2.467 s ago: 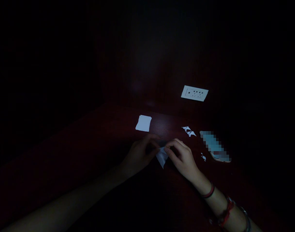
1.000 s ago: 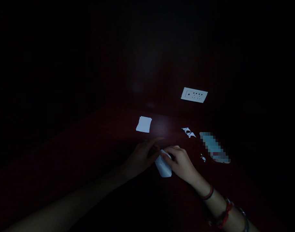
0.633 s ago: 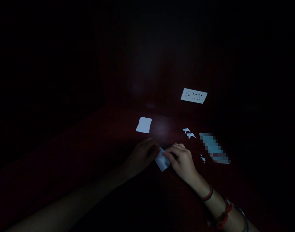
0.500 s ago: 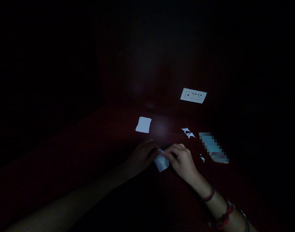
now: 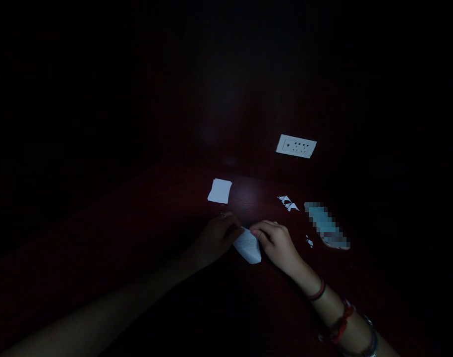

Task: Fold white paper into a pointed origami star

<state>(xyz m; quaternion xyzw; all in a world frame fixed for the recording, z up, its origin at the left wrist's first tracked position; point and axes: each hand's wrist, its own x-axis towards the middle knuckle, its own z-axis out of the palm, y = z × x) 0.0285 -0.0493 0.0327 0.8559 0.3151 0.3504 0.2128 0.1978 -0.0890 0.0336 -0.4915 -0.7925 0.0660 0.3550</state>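
Left hand and right hand are both pinching the paper along its top edge, one near each upper corner, with the rest of it hanging toward the wearer. It's sitting right between them, low over the counter, though I can't tell if the bottom end is touching down. Faint print is showing across the middle, and the lower end is looking creased or curled.

Handling-wise, I'm guessing it's weighing next to nothing. It's looking thin and bendy, probably stiffer wherever it's doubled over, and not very slippery. Tearing or a stray crease would be my main worry, so light thumb-and-finger pinches at the corners are making sense to me. Squeezing the middle would likely be crumpling it.

As for the surroundings, a stack is lying flat just beyond the left hand. Off past the right hand, some folded bits are lying close to a phone, and tiny scraps are sitting just beside it. It's pretty dark, so the finer folds aren't really showing.
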